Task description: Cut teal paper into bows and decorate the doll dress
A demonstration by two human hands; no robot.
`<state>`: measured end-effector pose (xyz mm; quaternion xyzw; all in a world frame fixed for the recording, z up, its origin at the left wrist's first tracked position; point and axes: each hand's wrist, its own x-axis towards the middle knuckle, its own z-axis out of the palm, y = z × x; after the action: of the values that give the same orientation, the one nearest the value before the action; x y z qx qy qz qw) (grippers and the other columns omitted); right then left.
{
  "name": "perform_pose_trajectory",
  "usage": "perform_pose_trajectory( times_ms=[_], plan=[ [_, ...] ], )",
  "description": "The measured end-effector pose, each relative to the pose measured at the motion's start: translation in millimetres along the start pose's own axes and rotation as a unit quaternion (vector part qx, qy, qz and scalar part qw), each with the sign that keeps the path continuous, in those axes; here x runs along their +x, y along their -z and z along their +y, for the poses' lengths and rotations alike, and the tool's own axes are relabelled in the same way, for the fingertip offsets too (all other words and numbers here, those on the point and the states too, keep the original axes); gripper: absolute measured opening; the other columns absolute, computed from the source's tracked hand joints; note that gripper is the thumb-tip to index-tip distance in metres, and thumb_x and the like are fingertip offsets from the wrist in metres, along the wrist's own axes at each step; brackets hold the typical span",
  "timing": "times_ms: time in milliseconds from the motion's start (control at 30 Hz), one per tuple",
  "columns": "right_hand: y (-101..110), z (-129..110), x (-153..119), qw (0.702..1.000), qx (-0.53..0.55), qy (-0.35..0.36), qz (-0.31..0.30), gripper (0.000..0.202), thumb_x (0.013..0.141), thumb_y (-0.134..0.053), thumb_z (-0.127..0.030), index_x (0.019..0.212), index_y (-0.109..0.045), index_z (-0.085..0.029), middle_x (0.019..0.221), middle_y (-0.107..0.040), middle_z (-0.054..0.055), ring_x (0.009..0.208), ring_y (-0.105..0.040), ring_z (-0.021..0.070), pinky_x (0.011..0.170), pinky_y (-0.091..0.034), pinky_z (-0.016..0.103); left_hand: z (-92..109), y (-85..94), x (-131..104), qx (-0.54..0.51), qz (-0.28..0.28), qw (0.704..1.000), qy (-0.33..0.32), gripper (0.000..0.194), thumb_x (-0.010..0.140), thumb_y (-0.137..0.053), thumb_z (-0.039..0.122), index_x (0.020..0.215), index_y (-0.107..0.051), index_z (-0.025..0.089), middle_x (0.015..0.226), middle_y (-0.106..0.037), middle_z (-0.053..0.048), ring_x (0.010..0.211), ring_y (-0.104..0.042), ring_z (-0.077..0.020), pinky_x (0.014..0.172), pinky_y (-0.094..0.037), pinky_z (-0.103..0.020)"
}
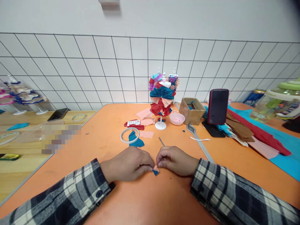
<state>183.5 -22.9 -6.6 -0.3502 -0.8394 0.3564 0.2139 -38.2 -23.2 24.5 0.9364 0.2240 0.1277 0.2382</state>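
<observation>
Low over the orange table, my left hand (131, 163) and my right hand (177, 160) meet with fingers pinched. Between their fingertips is a small pink and blue piece of crepe paper (156, 170). A thin pointed metal tool (161, 141) juts out beyond my right hand; the rest of it is hidden, and I cannot tell if that hand grips it. Beyond my left hand, a roll of tape (129, 135) lies partly over blue crepe paper scraps (137, 142).
A miniature dress stand (161, 97) wears ruffled paper. Near it are a pink bowl (177, 118), a cardboard box (192, 111), red paper strips (134, 125) and a metal ruler-like strip (203, 148). A phone (218, 106) stands upright at right, beside coloured paper sheets (260, 131).
</observation>
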Motion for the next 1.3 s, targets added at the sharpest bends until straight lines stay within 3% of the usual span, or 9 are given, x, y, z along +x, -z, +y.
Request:
perform_pose_trajectory(
  times_ms=[200, 333, 467, 533, 633, 700, 800, 900, 1300],
  plan=[
    [-2.2, -3.5, -0.3, 0.99, -0.134, 0.039, 0.008, 0.011, 0.088, -0.057, -0.017, 0.086, -0.069, -0.018, 0.086, -0.065, 0.004, 0.081, -0.058, 0.0162, 0.073, -0.043, 0.027, -1.6, -9.4, -1.2, 0.086, 0.007, 0.995, -0.054, 0.021, 0.091, -0.05, 0.017, 0.098, -0.068, 0.023, 0.088, -0.074, -0.002, 0.078, -0.068, -0.0142, 0.068, -0.046, -0.022],
    [2.4, -0.4, 0.3, 0.998, -0.048, 0.04, -0.024, 0.01, 0.086, -0.06, -0.016, 0.082, -0.069, -0.019, 0.082, -0.068, 0.003, 0.08, -0.06, 0.0153, 0.075, -0.044, 0.027, 4.8, -6.6, -1.3, 0.229, 0.026, 0.959, -0.168, 0.025, 0.094, -0.043, 0.014, 0.104, -0.064, 0.021, 0.086, -0.072, -0.003, 0.071, -0.063, -0.0147, 0.061, -0.042, -0.026],
    [0.1, 1.4, -0.1, 0.998, 0.068, 0.002, 0.01, 0.012, 0.084, -0.061, -0.022, 0.081, -0.071, -0.018, 0.079, -0.068, 0.003, 0.076, -0.06, 0.0149, 0.07, -0.048, 0.027, 7.1, -3.8, -1.1, 0.308, 0.018, 0.934, -0.182, 0.022, 0.096, -0.043, 0.016, 0.102, -0.064, 0.02, 0.081, -0.07, -0.002, 0.068, -0.061, -0.0145, 0.058, -0.042, -0.027],
    [0.0, 0.9, -1.1, 0.974, 0.212, -0.057, 0.051, 0.022, 0.087, -0.056, -0.031, 0.097, -0.071, -0.019, 0.089, -0.068, 0.005, 0.071, -0.06, 0.014, 0.058, -0.049, 0.024, 4.4, -2.7, -1.2, 0.32, 0.049, 0.931, -0.169, 0.025, 0.096, -0.04, 0.014, 0.102, -0.063, 0.019, 0.083, -0.07, -0.003, 0.07, -0.061, -0.0145, 0.061, -0.043, -0.026],
    [4.8, -1.5, -2.8, 0.893, 0.41, -0.1, 0.157, 0.043, 0.087, -0.055, -0.041, 0.127, -0.056, -0.027, 0.115, -0.062, 0.007, 0.072, -0.061, 0.0129, 0.048, -0.051, 0.021, 0.1, 0.1, -2.1, 0.33, 0.107, 0.923, -0.168, 0.024, 0.097, -0.04, 0.014, 0.102, -0.063, 0.018, 0.084, -0.071, -0.003, 0.073, -0.063, -0.0145, 0.065, -0.045, -0.025],
    [8.3, -4.3, -4.0, 0.868, 0.44, -0.111, 0.203, 0.044, 0.083, -0.061, -0.043, 0.124, -0.058, -0.026, 0.113, -0.062, 0.007, 0.073, -0.061, 0.0127, 0.048, -0.052, 0.02, -0.9, 1.6, -3.0, 0.331, 0.13, 0.919, -0.172, 0.023, 0.097, -0.041, 0.016, 0.102, -0.063, 0.018, 0.084, -0.072, -0.003, 0.075, -0.064, -0.0141, 0.067, -0.047, -0.024],
    [7.0, -10.5, -5.8, 0.877, 0.431, -0.167, 0.133, 0.041, 0.081, -0.061, -0.052, 0.098, -0.067, -0.015, 0.093, -0.064, 0.009, 0.07, -0.061, 0.0142, 0.045, -0.052, 0.019, -0.6, 1.8, -4.4, 0.328, 0.149, 0.917, -0.17, 0.024, 0.097, -0.041, 0.017, 0.103, -0.064, 0.02, 0.085, -0.071, -0.004, 0.076, -0.064, -0.0128, 0.07, -0.049, -0.022],
    [-1.4, -16.4, -6.8, 0.879, 0.423, -0.216, 0.05, 0.04, 0.076, -0.067, -0.052, 0.091, -0.066, -0.015, 0.087, -0.064, 0.007, 0.068, -0.061, 0.0138, 0.043, -0.052, 0.019, -1.5, 0.6, -5.7, 0.334, 0.163, 0.913, -0.166, 0.023, 0.096, -0.042, 0.018, 0.104, -0.063, 0.02, 0.084, -0.071, -0.004, 0.077, -0.065, -0.0128, 0.069, -0.05, -0.022],
    [-11.6, -23.4, -5.5, 0.808, 0.522, -0.265, 0.07, 0.028, 0.064, -0.078, -0.03, 0.081, -0.061, -0.015, 0.071, -0.061, -0.001, 0.058, -0.058, 0.0081, 0.046, -0.051, 0.017, 6.3, 2.4, -3.8, 0.383, 0.185, 0.883, -0.197, 0.022, 0.095, -0.043, 0.014, 0.105, -0.062, 0.017, 0.083, -0.073, -0.003, 0.077, -0.067, -0.0151, 0.068, -0.052, -0.025]
  ],
)
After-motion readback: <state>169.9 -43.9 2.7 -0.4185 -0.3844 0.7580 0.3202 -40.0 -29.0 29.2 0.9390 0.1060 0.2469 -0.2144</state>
